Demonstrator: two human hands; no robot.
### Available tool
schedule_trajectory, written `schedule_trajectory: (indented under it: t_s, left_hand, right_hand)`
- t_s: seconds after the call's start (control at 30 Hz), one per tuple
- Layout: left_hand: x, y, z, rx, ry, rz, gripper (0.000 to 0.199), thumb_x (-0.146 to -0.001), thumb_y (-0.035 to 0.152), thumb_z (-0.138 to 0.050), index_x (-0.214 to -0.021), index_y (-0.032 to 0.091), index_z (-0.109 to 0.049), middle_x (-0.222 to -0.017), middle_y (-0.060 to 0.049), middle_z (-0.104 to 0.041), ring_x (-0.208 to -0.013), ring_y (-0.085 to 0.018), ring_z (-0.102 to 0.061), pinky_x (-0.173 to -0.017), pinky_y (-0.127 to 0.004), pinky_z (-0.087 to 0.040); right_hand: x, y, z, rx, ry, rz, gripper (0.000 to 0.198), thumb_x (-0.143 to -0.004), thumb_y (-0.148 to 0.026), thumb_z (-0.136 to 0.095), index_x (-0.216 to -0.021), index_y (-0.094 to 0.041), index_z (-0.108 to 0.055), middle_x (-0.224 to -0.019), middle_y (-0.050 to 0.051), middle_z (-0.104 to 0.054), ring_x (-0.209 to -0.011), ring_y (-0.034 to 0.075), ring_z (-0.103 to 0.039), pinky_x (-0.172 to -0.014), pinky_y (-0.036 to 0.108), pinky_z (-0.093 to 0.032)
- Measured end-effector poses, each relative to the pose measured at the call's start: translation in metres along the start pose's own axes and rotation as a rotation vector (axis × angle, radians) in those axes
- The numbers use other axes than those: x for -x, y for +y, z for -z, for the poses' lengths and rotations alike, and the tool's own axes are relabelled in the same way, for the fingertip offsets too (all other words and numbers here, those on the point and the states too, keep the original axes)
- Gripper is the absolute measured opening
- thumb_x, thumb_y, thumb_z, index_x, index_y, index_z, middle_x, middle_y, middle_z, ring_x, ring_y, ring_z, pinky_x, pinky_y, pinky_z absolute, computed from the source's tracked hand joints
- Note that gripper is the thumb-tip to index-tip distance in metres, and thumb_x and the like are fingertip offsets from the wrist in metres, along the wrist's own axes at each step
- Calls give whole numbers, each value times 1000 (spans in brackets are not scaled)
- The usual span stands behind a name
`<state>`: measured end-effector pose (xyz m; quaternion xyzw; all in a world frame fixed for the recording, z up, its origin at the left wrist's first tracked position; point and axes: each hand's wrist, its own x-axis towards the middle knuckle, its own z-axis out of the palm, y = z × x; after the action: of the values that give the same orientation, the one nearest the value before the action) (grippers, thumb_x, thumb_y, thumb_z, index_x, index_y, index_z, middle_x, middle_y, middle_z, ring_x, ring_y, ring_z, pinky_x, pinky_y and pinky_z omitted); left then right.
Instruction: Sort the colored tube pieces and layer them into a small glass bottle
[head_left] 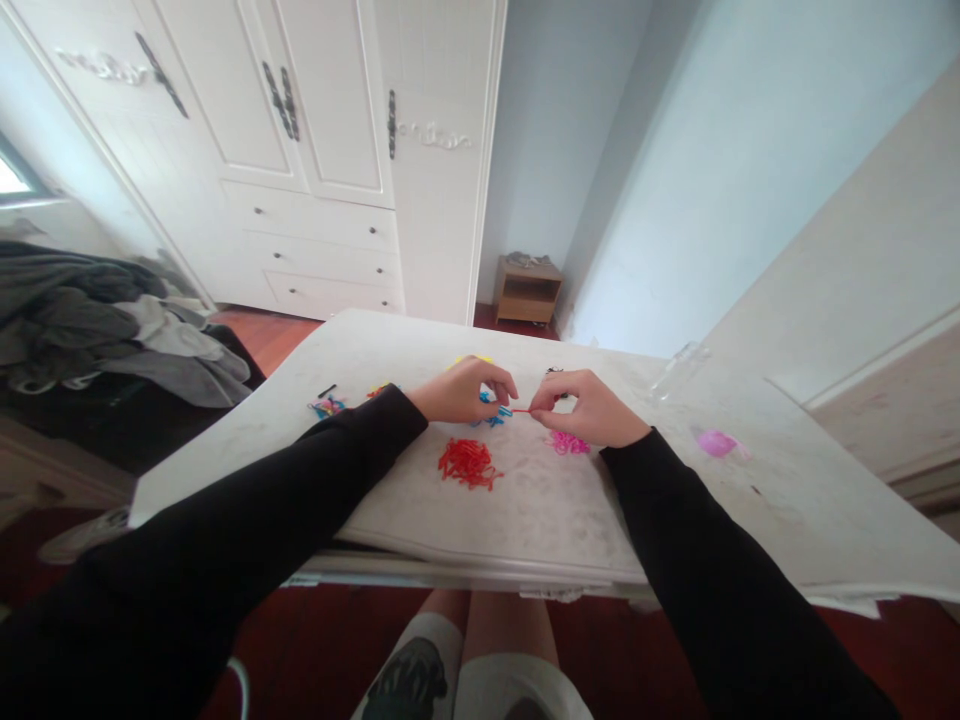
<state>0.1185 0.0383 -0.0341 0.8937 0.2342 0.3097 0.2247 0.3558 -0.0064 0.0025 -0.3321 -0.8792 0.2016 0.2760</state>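
White wardrobe doors and pale blue walls stand behind a marbled white table (pixel 525 500), where small coloured clips lie in separate heaps.

Left hand (pixel 461 392): fingers bent in, thumb and fingertips pinched on blue clips (pixel 491 410) at its fingertips. Right hand (pixel 592 408): narrow pinch on one end of a red clip (pixel 520 410), which spans the gap between the two hands. Whether the red piece is already hooked to the blue ones cannot be told; the join is too small to read.

Just nearer the person than the left hand lies a red heap (pixel 469 463), loose and unlinked. Under the right palm, partly covered, sits a pink heap (pixel 568 442). Beyond the left knuckles a yellow bit (pixel 469 360) shows. Outward of the left sleeve, a mixed blue and orange cluster (pixel 328 406). Well outward of the right hand, a pink lump (pixel 718 442) and a clear plastic item (pixel 675 372).

Judgement: work appears at an early stage, a short run in hand at most, with most of the stock on the table unjoined
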Motion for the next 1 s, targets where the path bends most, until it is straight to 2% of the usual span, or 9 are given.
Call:
schedule_trajectory:
  t_s: [0.13, 0.3, 0.5, 0.63, 0.83, 1.0]
  left_hand:
    - [-1, -3, -1, -16, 58, 12, 29, -69, -1, -60, -86, 15, -77, -82, -2, -79, -76, -15, -72, -76, -24, -55]
    - [-1, -8, -4, -16, 112, 42, 28, -69, -2, -58, -85, 14, -76, -80, -3, -78, -74, -15, -71, -73, -25, -55]
    - [-2, -11, -4, -8, 111, 61, 28, -69, -1, -59, -85, 14, -76, -79, -3, -78, -73, -15, -71, -73, -25, -56]
    - [-1, -7, 0, -6, 93, 49, 23, -72, 4, -63, -87, 15, -77, -81, -3, -78, -75, -15, -71, -75, -25, -55]
    - [2, -2, 2, -1, -82, -41, 18, -73, 22, -79, -91, 19, -81, -92, -5, -80, -86, -18, -73, -84, -27, -55]
    - [2, -5, 0, 25, -120, -44, 15, -72, 15, -76, -85, 20, -82, -85, -4, -79, -80, -16, -72, -79, -25, -55]
  right_hand:
    - [0, -14, -4, -30, -86, 69, 11, -82, -14, -69, -80, -19, -78, -77, 3, -70, -71, 14, -63, -71, 29, -49]
    - [-3, -27, -20, -21, -179, 168, 12, -87, -16, -69, -86, -21, -79, -82, 4, -73, -75, 16, -65, -75, 30, -51]
    - [-5, -24, -36, 36, -225, 172, 11, -88, -16, -69, -92, -20, -78, -86, 6, -73, -77, 17, -65, -76, 31, -50]
    - [-4, -19, -32, 64, -120, 119, 6, -87, -21, -71, -90, -20, -77, -80, 3, -71, -74, 16, -64, -75, 30, -48]
    - [-3, -3, -14, 127, 152, 10, 10, -87, -20, -65, -85, -19, -74, -75, 3, -69, -69, 15, -60, -70, 29, -46]
    - [0, 11, 0, 164, 286, -78, 10, -85, -19, -62, -81, -18, -72, -69, 2, -67, -66, 16, -59, -68, 30, -45]
